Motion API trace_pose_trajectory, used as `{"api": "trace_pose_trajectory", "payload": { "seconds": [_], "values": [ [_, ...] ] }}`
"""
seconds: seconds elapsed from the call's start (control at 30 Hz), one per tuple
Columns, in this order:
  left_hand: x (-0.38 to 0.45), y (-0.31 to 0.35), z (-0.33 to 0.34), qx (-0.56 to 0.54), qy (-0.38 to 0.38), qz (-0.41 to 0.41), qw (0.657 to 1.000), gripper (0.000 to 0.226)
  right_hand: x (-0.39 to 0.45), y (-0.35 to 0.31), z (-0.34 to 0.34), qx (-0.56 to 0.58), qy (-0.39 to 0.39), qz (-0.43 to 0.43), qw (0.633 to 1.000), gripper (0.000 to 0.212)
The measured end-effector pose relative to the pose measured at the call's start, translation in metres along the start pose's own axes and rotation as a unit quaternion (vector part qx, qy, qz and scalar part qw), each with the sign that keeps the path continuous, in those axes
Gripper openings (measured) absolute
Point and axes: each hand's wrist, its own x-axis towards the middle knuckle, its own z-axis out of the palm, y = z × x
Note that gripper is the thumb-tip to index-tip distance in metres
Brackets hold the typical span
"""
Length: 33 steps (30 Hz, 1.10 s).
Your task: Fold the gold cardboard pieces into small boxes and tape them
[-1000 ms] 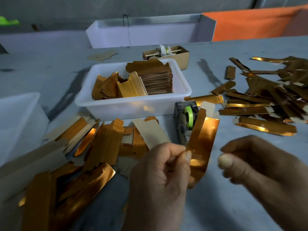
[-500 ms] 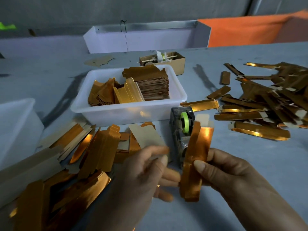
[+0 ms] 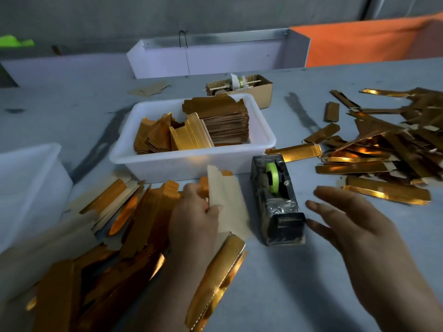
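Nearest, a folded gold piece (image 3: 215, 281) lies on the table (image 3: 299, 295) under the left wrist. The left hand (image 3: 194, 219) pinches a pale cardboard blank (image 3: 226, 202) with thumb and fingers; the right hand (image 3: 354, 226) hovers with fingers spread, holding nothing. Between them stands a tape dispenser (image 3: 275, 200) with green tape. Beyond the left hand sits a white tub (image 3: 191, 161) of gold blanks. No writing is readable.
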Motion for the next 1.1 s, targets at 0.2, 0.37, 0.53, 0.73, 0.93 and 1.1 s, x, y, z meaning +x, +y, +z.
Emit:
{"api": "trace_pose_trajectory", "payload": {
  "seconds": [0.2,0.37,0.53,0.73,0.93,1.1],
  "values": [
    [-0.02,0.006,-0.049,-0.276,-0.115,-0.027,0.954,0.008,-0.014,-0.011,-0.001,-0.079,0.014,-0.081,0.993,0.022],
    [-0.036,0.01,-0.06,-0.408,-0.327,-0.119,0.844,0.026,-0.018,-0.015,0.013,0.037,-0.134,0.031,0.99,0.025],
    [-0.043,0.018,-0.056,-0.367,-0.287,-0.104,0.879,0.027,-0.026,-0.008,0.022,0.178,-0.247,0.129,0.944,0.032],
    [-0.051,0.025,-0.056,-0.325,-0.266,-0.05,0.906,0.033,-0.028,0.0,0.032,0.163,-0.21,0.119,0.957,0.036],
    [-0.055,0.022,-0.051,-0.312,-0.289,-0.06,0.903,0.017,-0.024,0.003,0.034,0.086,-0.139,0.049,0.985,0.047],
    [-0.053,0.021,-0.048,-0.477,-0.331,-0.203,0.788,0.04,-0.022,-0.002,0.03,0.068,-0.148,0.006,0.987,0.027]
  ]
}}
